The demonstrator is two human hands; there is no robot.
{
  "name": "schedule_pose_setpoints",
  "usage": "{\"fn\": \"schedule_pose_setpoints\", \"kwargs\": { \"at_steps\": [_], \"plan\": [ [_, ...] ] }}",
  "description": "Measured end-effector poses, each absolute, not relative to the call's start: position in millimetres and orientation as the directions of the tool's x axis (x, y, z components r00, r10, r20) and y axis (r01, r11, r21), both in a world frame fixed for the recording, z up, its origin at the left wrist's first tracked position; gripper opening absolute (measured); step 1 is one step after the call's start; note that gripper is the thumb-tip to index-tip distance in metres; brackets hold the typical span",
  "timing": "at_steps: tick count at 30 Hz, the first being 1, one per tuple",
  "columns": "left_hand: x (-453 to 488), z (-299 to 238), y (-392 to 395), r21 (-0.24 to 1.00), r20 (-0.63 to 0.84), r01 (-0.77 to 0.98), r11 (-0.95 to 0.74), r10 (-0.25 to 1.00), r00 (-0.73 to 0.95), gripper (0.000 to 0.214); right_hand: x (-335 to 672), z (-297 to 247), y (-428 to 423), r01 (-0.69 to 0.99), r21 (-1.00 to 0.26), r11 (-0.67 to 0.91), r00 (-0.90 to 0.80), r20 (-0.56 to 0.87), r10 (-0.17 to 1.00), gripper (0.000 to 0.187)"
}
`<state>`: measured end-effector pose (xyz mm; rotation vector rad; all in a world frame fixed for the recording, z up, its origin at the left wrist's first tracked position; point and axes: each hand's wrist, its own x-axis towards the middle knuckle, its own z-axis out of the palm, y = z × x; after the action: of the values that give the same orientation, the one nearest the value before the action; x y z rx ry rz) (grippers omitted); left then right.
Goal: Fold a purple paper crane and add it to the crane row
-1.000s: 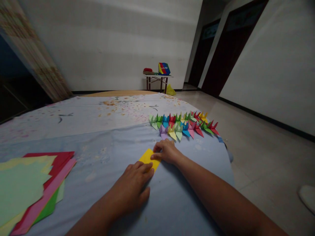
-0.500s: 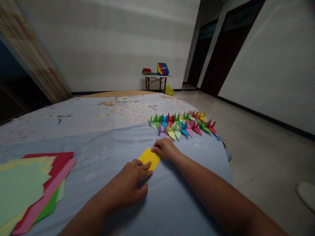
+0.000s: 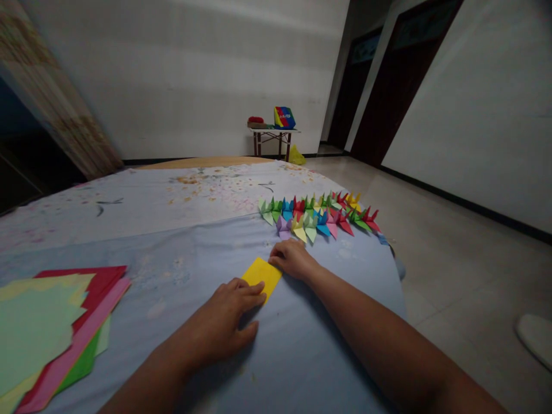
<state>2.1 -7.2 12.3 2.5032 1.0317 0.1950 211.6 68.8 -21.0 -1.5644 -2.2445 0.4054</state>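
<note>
With the left hand [image 3: 226, 319] I have the fingers slightly apart, their tips laid on the near part of the yellow paper [image 3: 263, 273]; the thumb stands well away from them, over the cloth [image 3: 207, 247]. With the right hand [image 3: 294, 260] I have the thumb and the forefinger close together at the far right side of the same yellow paper. From my camera I cannot tell if they clamp its border or only touch it. The yellow paper lies flat in the near half of the table [image 3: 207, 163], about midway between the sheets [image 3: 34, 322] and the right edge.

Just beyond the right hand, the cranes [image 3: 322, 224] stand in close rows, which reach to the right edge of the table. They have many colours, among them green, blue, red, pink and yellow. The sheets overlap one another on the near left of the table, with pale green on the top. The cloth is blue here, but white with flowers toward the far edge, where bare wood shows.

Farther, before the wall [image 3: 194, 80], I see a stand [image 3: 276, 131] carrying a multicoloured box [image 3: 285, 118]; a yellow bag [image 3: 295, 156] is at its foot.
</note>
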Motion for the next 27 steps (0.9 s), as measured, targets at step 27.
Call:
{"fn": "schedule_pose_setpoints", "kwargs": {
  "at_steps": [27],
  "plan": [
    [-8, 6, 5, 0.488, -0.014, 0.738, -0.465, 0.842, 0.539, 0.045, 192, -16, 52, 0.718, -0.324, 0.615, -0.561, 0.254, 0.788, 0.014]
  ]
}}
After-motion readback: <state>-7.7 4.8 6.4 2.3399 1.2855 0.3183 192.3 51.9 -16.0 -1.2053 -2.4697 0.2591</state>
